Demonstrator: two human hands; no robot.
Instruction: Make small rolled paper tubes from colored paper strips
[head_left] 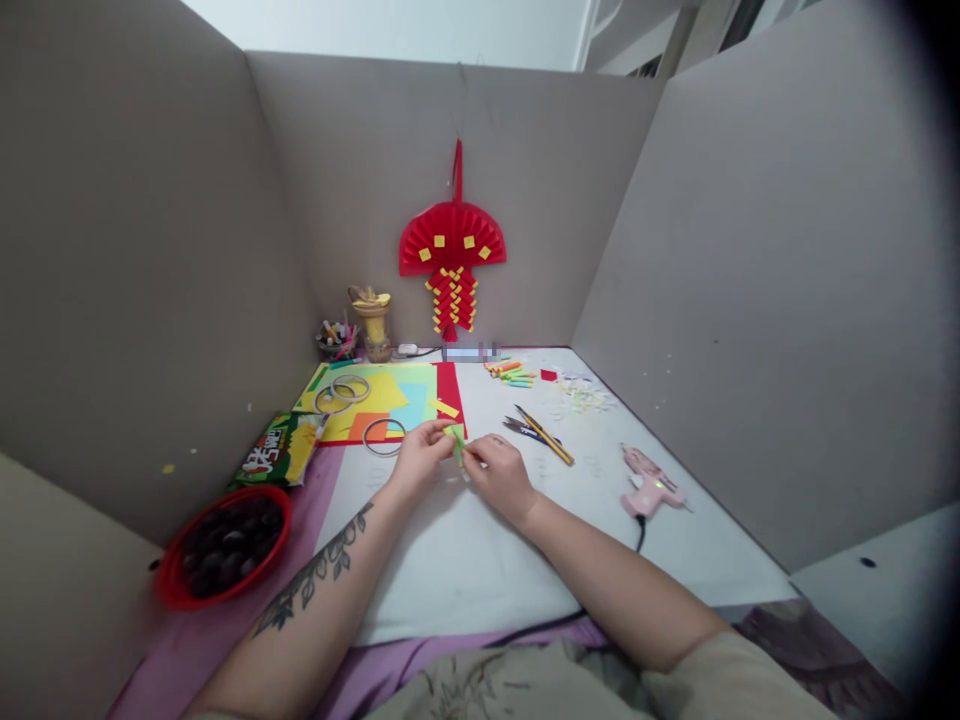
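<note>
Near the middle of the white tabletop, a small green paper piece (456,438) is pinched between both hands, just above the surface. My left hand (426,447) grips its upper left part with closed fingers. On the lower right side, my right hand (499,470) holds the same paper between thumb and fingers. A thin yellow strip (445,409) lies just beyond my fingertips. Coloured paper sheets (390,390) are spread behind my left hand, with a metal ring (384,437) beside it. Scissors and yellow pencils (551,441) rest to the right of my right hand.
A pink glue gun (649,484) with a black cord lies at right. Small paper rolls (514,374) and paper scraps (585,394) are at the back. A red bowl (281,540) of dark round items and a snack bag (281,450) stand left. A red paper ornament (452,240) hangs behind.
</note>
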